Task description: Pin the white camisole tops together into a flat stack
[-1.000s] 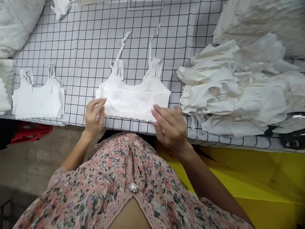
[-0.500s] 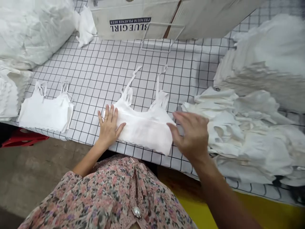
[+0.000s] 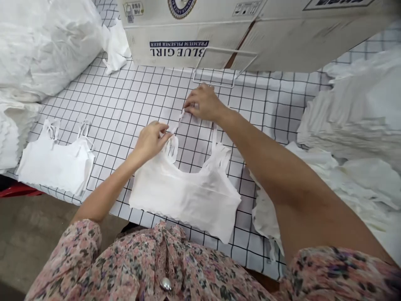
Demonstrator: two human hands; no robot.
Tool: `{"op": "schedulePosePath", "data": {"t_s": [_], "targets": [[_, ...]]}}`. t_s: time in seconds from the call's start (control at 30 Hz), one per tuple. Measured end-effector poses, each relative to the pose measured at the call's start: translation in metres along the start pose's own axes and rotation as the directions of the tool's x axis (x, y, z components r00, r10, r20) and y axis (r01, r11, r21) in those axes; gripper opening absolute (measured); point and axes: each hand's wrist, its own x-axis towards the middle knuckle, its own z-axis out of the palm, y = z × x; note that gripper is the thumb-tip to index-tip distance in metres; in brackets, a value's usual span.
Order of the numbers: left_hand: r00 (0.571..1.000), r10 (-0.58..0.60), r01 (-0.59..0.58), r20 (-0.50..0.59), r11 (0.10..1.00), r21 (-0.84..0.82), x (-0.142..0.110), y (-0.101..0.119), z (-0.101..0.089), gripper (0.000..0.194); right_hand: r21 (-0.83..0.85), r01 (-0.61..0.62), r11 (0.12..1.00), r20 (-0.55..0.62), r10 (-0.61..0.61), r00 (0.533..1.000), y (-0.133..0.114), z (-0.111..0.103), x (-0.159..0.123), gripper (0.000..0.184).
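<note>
Left hand and right hand hold a white top's strap (thin one).

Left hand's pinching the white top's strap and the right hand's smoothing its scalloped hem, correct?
Not the right hand: the head view shows the right hand at the tip of that same strap, with the left hand pinching the strap as you said.

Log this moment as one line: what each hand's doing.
left hand: pinching strap of white camisole top | right hand: fingertips at strap's far end | under: grid table cover | beside: second white camisole top
</note>
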Motion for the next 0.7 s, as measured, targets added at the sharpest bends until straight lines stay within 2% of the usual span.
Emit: {"op": "schedulePosePath", "data": {"t_s": [0.07, 0.17, 0.3, 0.43, 0.57, 0.7], "targets": [[0.989, -0.102, 0.105, 0.106, 0.994, -0.020, 0.032, 0.004, 0.009, 0.013, -0.021, -0.003, 1.000, 0.014, 0.003, 1.000, -0.001, -0.006, -0.006, 0.028], [0.959, -0.180, 0.196, 0.218, 0.979, -0.053, 0.053, 0.007, 0.021, 0.018, 0.002, 0.081, 0.997, 0.111, -0.081, 0.990, -0.011, -0.016, -0.016, 0.037], [0.962, -0.192, 0.211, 0.195, 0.974, -0.086, 0.053, 0.009, 0.024, 0.015, 0.089, 0.220, 0.971, 0.229, -0.235, 0.945, -0.026, -0.018, -0.019, 0.024], [0.951, -0.221, 0.238, 0.218, 0.970, -0.053, 0.055, 0.011, 0.020, 0.019, 0.124, 0.284, 0.951, 0.200, -0.304, 0.931, -0.025, -0.012, -0.020, 0.032], [0.944, -0.211, 0.209, 0.254, 0.977, 0.032, 0.057, 0.014, 0.021, 0.016, 0.121, 0.274, 0.954, 0.183, -0.293, 0.939, -0.022, -0.005, -0.028, 0.025], [0.967, -0.153, 0.157, 0.202, 0.988, -0.003, 0.052, 0.013, 0.028, 0.011, 0.101, 0.207, 0.973, 0.167, -0.221, 0.961, -0.034, -0.003, -0.032, 0.014]]}}
